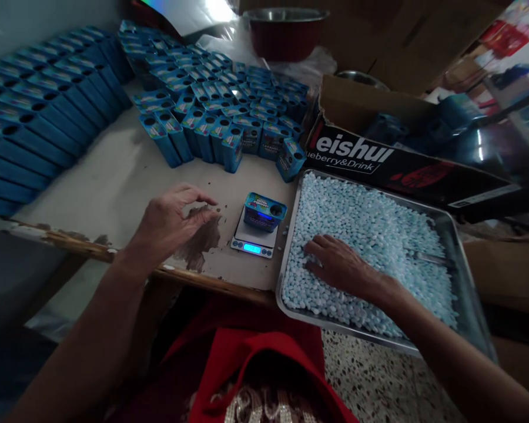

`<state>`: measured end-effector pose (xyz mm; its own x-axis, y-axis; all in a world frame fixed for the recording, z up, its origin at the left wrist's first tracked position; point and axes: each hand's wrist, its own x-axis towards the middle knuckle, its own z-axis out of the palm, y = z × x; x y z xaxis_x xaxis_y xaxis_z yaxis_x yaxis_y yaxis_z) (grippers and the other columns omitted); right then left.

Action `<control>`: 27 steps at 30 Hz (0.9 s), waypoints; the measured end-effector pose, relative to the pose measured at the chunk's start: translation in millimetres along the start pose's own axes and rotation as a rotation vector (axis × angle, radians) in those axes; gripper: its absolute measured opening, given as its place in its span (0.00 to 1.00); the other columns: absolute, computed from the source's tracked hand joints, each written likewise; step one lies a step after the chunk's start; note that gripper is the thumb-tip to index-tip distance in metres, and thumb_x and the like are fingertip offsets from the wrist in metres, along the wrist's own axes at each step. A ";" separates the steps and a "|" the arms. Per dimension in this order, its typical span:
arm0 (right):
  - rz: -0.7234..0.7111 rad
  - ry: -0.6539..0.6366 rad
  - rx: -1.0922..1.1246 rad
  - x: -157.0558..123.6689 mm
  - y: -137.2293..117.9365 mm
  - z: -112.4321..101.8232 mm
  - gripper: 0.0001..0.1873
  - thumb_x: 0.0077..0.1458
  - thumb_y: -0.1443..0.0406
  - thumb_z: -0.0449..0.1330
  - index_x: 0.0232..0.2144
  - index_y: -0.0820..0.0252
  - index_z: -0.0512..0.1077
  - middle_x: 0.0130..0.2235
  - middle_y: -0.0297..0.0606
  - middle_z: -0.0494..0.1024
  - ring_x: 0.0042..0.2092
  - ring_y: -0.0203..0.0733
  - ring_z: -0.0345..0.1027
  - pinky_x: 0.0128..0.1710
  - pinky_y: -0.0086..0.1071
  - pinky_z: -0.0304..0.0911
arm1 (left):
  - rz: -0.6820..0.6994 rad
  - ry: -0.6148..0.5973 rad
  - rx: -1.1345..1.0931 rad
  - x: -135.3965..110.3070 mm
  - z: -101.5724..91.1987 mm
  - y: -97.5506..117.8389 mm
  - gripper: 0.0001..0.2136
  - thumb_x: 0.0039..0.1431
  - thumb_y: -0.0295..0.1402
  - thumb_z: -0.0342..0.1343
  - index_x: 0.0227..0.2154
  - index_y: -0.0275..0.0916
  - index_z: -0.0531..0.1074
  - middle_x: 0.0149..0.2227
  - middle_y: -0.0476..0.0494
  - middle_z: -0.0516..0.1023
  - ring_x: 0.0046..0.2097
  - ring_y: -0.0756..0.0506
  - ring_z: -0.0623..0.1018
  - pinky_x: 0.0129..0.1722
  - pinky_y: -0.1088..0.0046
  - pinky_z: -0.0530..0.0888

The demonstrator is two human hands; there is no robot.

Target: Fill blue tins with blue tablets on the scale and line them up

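A blue candy tin [264, 212] with a round hole in its lid rests on a small digital scale [253, 239] whose display glows blue. Left of the scale, my left hand [171, 220] hovers over the table, thumb and fingers apart with nothing between them. My right hand [339, 264] reaches into the light blue, pebble-like candies [361, 217] that fill a metal tray [461, 247]. Its thumb and forefinger are apart at the surface of the candies, and some fingertips are hidden. A metal scoop handle [427, 257] sticks out of the candies on the right.
Many blue tins [229, 147] stand grouped behind the scale, and more stand in rows [48, 117] at the left. A black cardboard box [405, 164] holding blue items is behind the tray. A dark red bowl [286, 35] stands farther back. The table's worn front edge [150, 264] shows.
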<state>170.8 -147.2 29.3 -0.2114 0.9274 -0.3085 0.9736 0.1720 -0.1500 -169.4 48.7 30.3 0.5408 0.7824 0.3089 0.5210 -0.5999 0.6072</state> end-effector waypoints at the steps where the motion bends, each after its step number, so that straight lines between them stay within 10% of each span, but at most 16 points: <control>1: -0.010 -0.049 0.032 -1.0 1.6 -2.8 0.09 0.67 0.67 0.61 0.49 0.57 0.74 0.48 0.47 0.79 0.47 0.52 0.73 0.45 0.41 0.67 | -0.008 -0.017 0.004 -1.7 0.6 1.8 0.12 0.66 0.47 0.63 0.44 0.46 0.82 0.46 0.45 0.83 0.46 0.41 0.81 0.50 0.66 0.77; 15: 0.200 -0.060 1.510 18.8 34.1 -40.0 0.17 0.63 0.52 0.70 0.37 0.58 0.73 0.32 0.30 0.68 0.31 0.33 0.57 0.31 0.29 0.54 | -0.113 -0.161 0.040 -6.8 -3.6 7.2 0.17 0.63 0.42 0.63 0.52 0.43 0.81 0.51 0.42 0.82 0.51 0.39 0.82 0.58 0.62 0.76; 20: 0.125 0.000 1.445 41.1 6.7 -76.3 0.15 0.64 0.54 0.69 0.40 0.58 0.75 0.30 0.30 0.69 0.29 0.33 0.58 0.29 0.29 0.53 | -0.089 -0.193 -0.049 -3.8 4.1 -5.9 0.21 0.65 0.46 0.61 0.56 0.41 0.79 0.54 0.38 0.80 0.54 0.36 0.80 0.60 0.55 0.75; 27: -0.046 0.142 0.688 82.3 -25.7 -115.3 0.06 0.64 0.61 0.66 0.39 0.59 0.79 0.30 0.31 0.74 0.31 0.35 0.63 0.33 0.32 0.56 | -0.099 -0.221 -0.053 -11.1 -2.9 -34.4 0.25 0.68 0.50 0.57 0.61 0.42 0.74 0.57 0.38 0.77 0.55 0.36 0.79 0.59 0.52 0.76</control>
<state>138.3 -37.0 116.1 -0.1920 0.9666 -0.1695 0.6788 0.0061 -0.7343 -195.3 61.1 8.1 0.6229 0.7780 0.0822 0.5465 -0.5079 0.6659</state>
